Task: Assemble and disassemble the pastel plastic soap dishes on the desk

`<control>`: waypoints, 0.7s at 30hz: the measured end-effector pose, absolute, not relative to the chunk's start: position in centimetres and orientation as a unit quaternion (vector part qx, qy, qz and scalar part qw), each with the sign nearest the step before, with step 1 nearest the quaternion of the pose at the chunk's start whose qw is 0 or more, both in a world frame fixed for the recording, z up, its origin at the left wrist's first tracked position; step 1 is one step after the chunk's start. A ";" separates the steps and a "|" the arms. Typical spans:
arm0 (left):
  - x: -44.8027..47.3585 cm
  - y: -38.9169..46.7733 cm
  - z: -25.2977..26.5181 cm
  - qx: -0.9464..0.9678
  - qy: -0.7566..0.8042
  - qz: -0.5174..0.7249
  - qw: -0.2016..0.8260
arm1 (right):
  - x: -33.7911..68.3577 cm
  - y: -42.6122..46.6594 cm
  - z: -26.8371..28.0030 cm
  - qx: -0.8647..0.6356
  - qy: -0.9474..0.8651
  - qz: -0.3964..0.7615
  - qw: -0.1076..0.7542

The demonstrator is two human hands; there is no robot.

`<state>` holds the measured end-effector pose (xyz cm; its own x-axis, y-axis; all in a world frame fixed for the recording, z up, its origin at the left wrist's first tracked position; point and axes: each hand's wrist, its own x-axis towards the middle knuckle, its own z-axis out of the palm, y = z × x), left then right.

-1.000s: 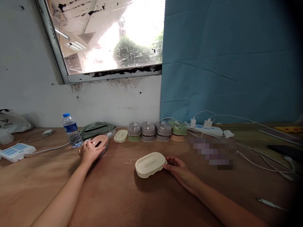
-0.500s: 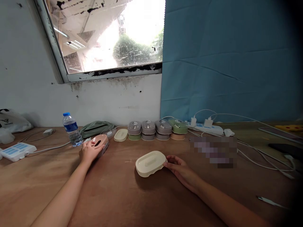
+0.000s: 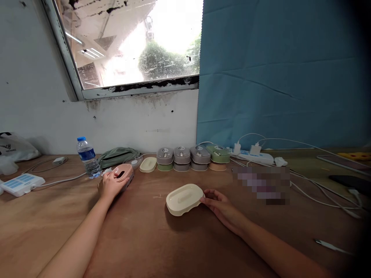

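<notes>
My right hand [image 3: 222, 208] pinches the right end of a cream oval lid [image 3: 185, 198] between thumb and fingers. That lid is tilted a little, with a shadow under it on the brown table [image 3: 145, 247]. Off to the left, my left hand [image 3: 110, 186] grips an oval lunch box [image 3: 124, 172] with a pink top and a grey lower part. A dark slot shows in the pink top, and the hand covers its near left side. Another cream lid [image 3: 148, 165] lies flat at the back, beside the row of boxes.
Several stacked lunch boxes [image 3: 181, 155] in grey, green and orange line the wall. A water bottle [image 3: 88, 157] and a green pouch [image 3: 119, 156] stand behind my left hand. White cables and a power strip [image 3: 255, 156] lie at right; a white power strip [image 3: 23, 184] sits far left.
</notes>
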<state>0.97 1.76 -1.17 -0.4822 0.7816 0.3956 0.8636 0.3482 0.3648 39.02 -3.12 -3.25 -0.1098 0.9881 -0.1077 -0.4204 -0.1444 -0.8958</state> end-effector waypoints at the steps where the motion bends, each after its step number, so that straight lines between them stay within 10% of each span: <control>1: 1.0 1.7 -1.1 -0.502 -0.819 -0.265 0.075 | 39.0 -3.1 -3.3 -0.389 -0.365 0.650 0.542; 8: 3.7 -0.3 0.7 -0.577 -0.706 -0.336 0.236 | 39.1 -3.2 -3.3 -0.397 -0.365 0.641 0.546; 15: 12.3 -4.7 1.9 -0.943 -0.275 -0.179 -0.060 | 39.1 -3.2 -3.4 -0.388 -0.375 0.641 0.546; 21: 14.6 -5.0 -1.1 -0.944 -0.258 -0.192 -0.078 | 39.0 -3.1 -3.5 -0.386 -0.374 0.639 0.550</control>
<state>14.58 -4.97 -1.08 0.7930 0.5167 0.3226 0.4571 -0.8548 0.2456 39.04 -3.08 -3.53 -0.0974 0.9919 -0.0820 -0.4137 -0.1153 -0.9031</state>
